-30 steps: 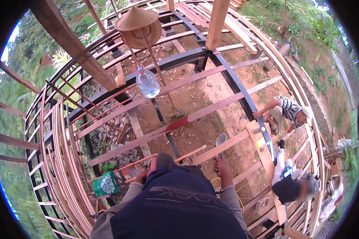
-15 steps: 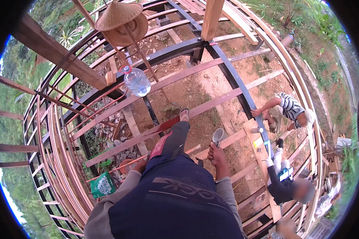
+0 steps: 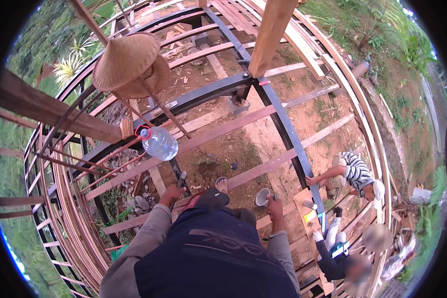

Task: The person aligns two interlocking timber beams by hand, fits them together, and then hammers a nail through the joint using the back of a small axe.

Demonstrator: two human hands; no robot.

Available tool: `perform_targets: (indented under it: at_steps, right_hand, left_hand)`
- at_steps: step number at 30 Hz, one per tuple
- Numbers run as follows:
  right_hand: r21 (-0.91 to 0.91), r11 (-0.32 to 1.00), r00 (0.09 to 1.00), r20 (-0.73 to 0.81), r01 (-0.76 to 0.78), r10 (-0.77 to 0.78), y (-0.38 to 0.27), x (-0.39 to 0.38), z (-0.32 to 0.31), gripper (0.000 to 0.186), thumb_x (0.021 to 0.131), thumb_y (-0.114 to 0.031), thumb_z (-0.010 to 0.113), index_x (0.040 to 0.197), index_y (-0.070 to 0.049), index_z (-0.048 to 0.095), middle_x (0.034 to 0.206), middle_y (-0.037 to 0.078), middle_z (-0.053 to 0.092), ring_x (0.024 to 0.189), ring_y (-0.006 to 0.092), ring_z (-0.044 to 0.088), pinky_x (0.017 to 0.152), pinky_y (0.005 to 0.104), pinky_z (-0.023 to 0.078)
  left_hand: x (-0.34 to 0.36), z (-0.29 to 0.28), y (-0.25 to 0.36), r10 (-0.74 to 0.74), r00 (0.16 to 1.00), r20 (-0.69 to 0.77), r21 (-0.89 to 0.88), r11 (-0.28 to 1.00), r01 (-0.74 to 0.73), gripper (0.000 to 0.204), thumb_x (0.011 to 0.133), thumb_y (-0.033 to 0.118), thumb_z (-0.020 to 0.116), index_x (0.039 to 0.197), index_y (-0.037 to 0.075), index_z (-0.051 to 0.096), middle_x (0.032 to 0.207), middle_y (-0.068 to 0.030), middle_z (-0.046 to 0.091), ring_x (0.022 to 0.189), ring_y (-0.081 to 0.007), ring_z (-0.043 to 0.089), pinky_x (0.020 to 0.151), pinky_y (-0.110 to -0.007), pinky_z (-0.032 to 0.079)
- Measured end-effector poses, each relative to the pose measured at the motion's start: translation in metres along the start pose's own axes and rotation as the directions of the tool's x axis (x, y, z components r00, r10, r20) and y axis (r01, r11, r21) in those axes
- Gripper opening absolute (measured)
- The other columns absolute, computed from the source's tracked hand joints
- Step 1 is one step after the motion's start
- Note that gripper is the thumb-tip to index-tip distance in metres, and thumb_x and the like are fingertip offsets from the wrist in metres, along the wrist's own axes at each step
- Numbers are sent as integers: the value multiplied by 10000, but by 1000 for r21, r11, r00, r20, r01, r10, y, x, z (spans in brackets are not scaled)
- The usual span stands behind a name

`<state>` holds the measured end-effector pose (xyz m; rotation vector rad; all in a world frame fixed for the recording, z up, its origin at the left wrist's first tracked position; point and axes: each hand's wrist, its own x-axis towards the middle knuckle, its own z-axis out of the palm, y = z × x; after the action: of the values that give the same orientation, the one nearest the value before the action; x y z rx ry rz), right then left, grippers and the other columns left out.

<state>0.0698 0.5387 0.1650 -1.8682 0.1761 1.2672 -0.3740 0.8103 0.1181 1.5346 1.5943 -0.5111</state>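
My left hand (image 3: pixel 174 192) is closed on a small grey hand tool (image 3: pixel 183 179), too small to identify, left of my dark-clad legs. My right hand (image 3: pixel 274 204) grips a pale grey cup (image 3: pixel 260 197) with something thin beside it, unclear what. My sandalled foot (image 3: pixel 221 185) shows between them over the wooden slats (image 3: pixel 251 172). Beyond my left hand, a large clear water bottle (image 3: pixel 160 144) with a red handle is by the long thin poles that carry two woven conical hats (image 3: pixel 121 64).
A black steel frame (image 3: pixel 198 87) with slats and upright posts (image 3: pixel 265 35) spans dirt and stones. At right, a person in stripes (image 3: pixel 355 174) and a co-worker in dark clothes (image 3: pixel 333 263) crouch by a plank (image 3: pixel 300 203). Loose boards (image 3: pixel 59 208) lie left.
My body has moved forward along the frame, with one foot coming into view. My left hand has lifted forward holding the tool. The bottle and hats now appear further left.
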Motion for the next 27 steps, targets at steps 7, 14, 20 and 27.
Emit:
perform_targets:
  at_steps: [7, 14, 20, 27]
  right_hand:
    - [-561, 812, 959, -107, 160, -262, -75, 124, 23, 386, 919, -376, 704, 916, 9, 719, 700, 111, 647, 598, 244, 633, 510, 414, 463]
    - [-801, 538, 962, 180, 263, -203, -167, 250, 85, 558, 904, -454, 690, 969, 99, 715, 859, 259, 727, 833, 380, 724, 710, 503, 526]
    - [-851, 412, 935, 227, 326, -271, -393, 389, 176, 509, 878, -398, 722, 908, 110, 696, 743, 225, 689, 666, 337, 693, 575, 480, 507]
    - [-692, 467, 816, 326, 550, -478, -774, 457, 341, 429, 882, -397, 730, 1001, 16, 728, 930, 264, 731, 933, 438, 712, 821, 491, 541]
  left_hand:
    - [36, -133, 140, 150, 960, -238, -387, 891, -235, 364, 899, 344, 741, 1009, 14, 635, 755, -87, 649, 720, -219, 667, 665, -402, 524]
    - [81, -207, 209, 119, 985, -124, -545, 822, -168, 358, 893, 324, 749, 1012, 3, 646, 658, -29, 594, 549, -161, 575, 522, -355, 460]
    - [199, -216, 231, -141, 990, -4, -571, 813, 113, 355, 881, 352, 768, 1013, 24, 739, 775, -70, 692, 653, -185, 623, 608, -397, 497]
    - [258, -248, 262, -174, 984, -30, -512, 848, 135, 446, 851, 419, 717, 988, -4, 755, 979, -238, 750, 933, -337, 734, 827, -470, 538]
